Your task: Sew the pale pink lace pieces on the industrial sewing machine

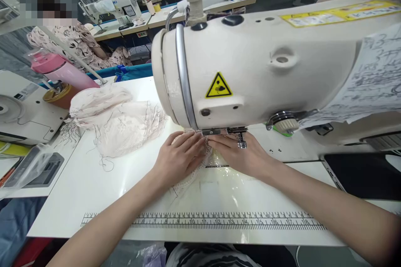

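A strip of pale lace fabric (188, 179) lies on the sewing table under the head of a white sewing machine (250, 62). My left hand (180, 156) is on the lace, fingers together and gripping it beside the needle area. From the other side my right hand (244, 154) reaches under the machine head, its fingertips pinched on the same lace. The machine head hides part of the right fingers, and the needle cannot be seen. A heap of pale sheer fabric with loose threads (125, 125) lies to the left of my hands.
A printed ruler (203, 221) runs along the table's front edge. A phone (363, 175) lies at the right. On the left are a pink bottle (62, 71), a plastic tray (40, 171) and another machine (25, 108). A co-worker (69, 41) sits beyond.
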`<state>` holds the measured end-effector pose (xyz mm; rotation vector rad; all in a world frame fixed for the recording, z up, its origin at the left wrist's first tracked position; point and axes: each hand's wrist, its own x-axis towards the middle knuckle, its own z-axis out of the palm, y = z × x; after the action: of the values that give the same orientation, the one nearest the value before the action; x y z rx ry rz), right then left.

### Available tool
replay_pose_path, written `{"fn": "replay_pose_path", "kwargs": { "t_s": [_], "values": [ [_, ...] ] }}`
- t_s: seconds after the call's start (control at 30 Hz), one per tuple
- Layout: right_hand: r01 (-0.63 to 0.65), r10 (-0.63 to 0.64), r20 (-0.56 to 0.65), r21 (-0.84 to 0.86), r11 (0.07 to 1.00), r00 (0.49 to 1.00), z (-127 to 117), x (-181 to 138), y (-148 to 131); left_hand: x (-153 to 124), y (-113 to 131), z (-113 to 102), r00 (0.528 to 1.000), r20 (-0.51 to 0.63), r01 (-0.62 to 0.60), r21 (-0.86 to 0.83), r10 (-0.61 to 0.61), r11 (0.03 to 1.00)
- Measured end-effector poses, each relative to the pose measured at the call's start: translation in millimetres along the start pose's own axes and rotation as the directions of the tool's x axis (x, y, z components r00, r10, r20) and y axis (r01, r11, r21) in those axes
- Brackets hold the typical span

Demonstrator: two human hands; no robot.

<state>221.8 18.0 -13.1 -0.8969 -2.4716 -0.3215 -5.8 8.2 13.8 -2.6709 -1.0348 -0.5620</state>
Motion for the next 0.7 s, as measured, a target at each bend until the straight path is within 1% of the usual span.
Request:
{"fn": "replay_pose_path", "kwargs": {
  "t_s": [0.07, 0.13, 0.23, 0.3, 0.33, 0.37, 0.43, 0.47, 0.5, 0.53, 0.57, 0.6, 0.63, 0.7],
  "values": [
    [-0.027, 0.027, 0.010, 0.052, 0.998, 1.000, -2.6, 4.0, -1.2, -0.3, -3.4, -12.5, 0.998, -0.039, -0.056, 0.009, 0.056, 0.998],
    [-0.041, 0.040, 0.015, 0.084, 0.996, 0.999, -4.2, 6.8, -2.3, -5.6, -7.8, -27.0, 0.989, -0.035, -0.145, -0.004, 0.144, 0.989],
    [-0.013, 0.013, 0.000, 0.111, 0.994, 1.000, -4.5, 7.5, -2.4, -25.8, -10.4, -44.3, 0.959, 0.044, -0.281, -0.020, 0.281, 0.960],
    [0.009, -0.007, -0.011, 0.140, 0.990, 1.000, -3.1, 6.2, -1.7, -44.1, -5.9, -50.3, 0.948, 0.105, -0.304, 0.013, 0.301, 0.953],
    [0.019, -0.017, -0.014, 0.167, 0.986, 1.000, -2.0, 5.5, -1.3, -52.7, -1.8, -52.0, 0.956, 0.110, -0.278, 0.032, 0.273, 0.960],
    [0.031, -0.028, -0.016, 0.201, 0.979, 0.999, -0.6, 4.8, -1.0, -60.0, 3.0, -53.5, 0.971, 0.088, -0.227, 0.041, 0.223, 0.973],
    [0.044, -0.040, -0.023, 0.268, 0.962, 0.999, 2.7, 4.2, -1.0, -67.9, 12.4, -57.5, 0.998, 0.035, -0.047, -0.013, 0.048, 0.999],
    [0.041, -0.035, -0.028, 0.291, 0.956, 0.999, 4.5, 4.4, -1.2, -67.9, 16.0, -60.6, 0.998, 0.025, 0.062, -0.065, -0.061, 0.996],
    [0.036, -0.026, -0.036, 0.306, 0.951, 0.999, 6.2, 4.8, -1.5, -65.3, 18.1, -64.4, 0.986, 0.042, 0.164, -0.112, -0.160, 0.980],
    [0.028, -0.014, -0.044, 0.316, 0.948, 0.999, 7.7, 5.4, -1.8, -60.1, 18.5, -68.5, 0.970, 0.067, 0.243, -0.140, -0.235, 0.960],
    [0.019, -0.003, -0.049, 0.326, 0.945, 0.999, 8.8, 6.1, -1.9, -53.1, 17.1, -72.5, 0.957, 0.104, 0.285, -0.139, -0.272, 0.948],
    [0.010, 0.006, -0.046, 0.337, 0.941, 0.999, 9.4, 6.8, -1.9, -44.6, 14.0, -75.5, 0.953, 0.140, 0.285, -0.108, -0.269, 0.952],
    [0.001, 0.013, -0.036, 0.352, 0.936, 0.999, 9.6, 7.4, -1.6, -35.3, 9.7, -77.1, 0.957, 0.164, 0.253, -0.073, -0.238, 0.965],
    [-0.023, 0.029, -0.008, 0.383, 0.923, 1.000, 8.6, 8.1, -0.6, -16.7, -0.8, -74.1, 0.972, 0.202, 0.133, -0.059, -0.118, 0.989]
  ]
}}
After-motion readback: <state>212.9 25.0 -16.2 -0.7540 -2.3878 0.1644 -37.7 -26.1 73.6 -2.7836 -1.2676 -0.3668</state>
